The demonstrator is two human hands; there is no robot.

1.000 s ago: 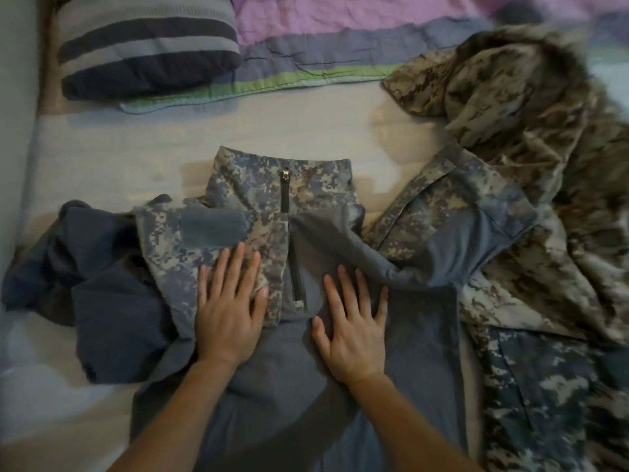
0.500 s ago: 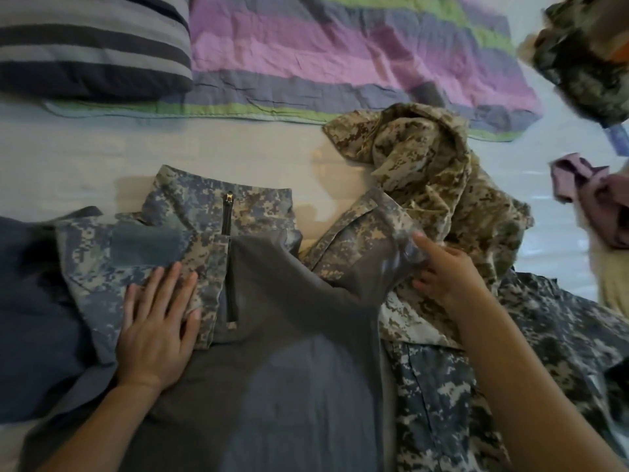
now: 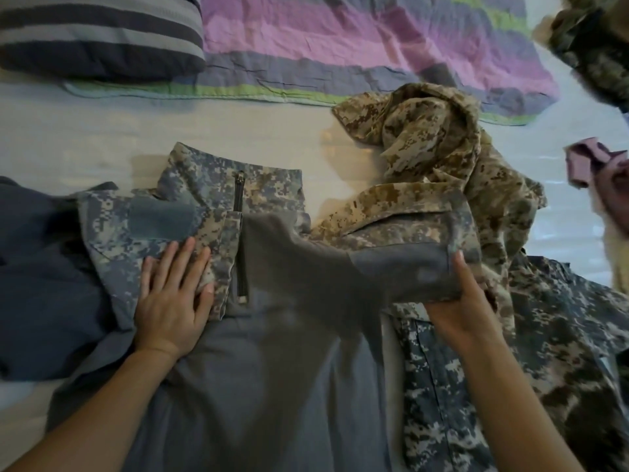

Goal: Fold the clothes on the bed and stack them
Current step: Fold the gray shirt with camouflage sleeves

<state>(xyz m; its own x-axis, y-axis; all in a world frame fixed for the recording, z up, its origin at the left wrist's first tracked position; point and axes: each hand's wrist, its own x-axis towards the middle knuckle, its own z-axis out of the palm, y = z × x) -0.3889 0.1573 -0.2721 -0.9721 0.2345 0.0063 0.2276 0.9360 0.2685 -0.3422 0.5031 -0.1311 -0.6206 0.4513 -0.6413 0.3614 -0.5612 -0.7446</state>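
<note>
Head view shows my left hand (image 3: 173, 301) flat, fingers straight, on the chest of the camouflage shirt (image 3: 272, 369) at the frame's centre, while my right hand (image 3: 457, 308) grips its sleeve (image 3: 391, 267) at the cuff, the best hold for such soft, light cloth, I think.

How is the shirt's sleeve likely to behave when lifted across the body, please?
Probably floppy: the sleeve drapes in soft folds from the shoulder to the grip of the right hand. Likely light, as one hand holds it up. The shirt may shift; the left hand presses it flat.
</note>
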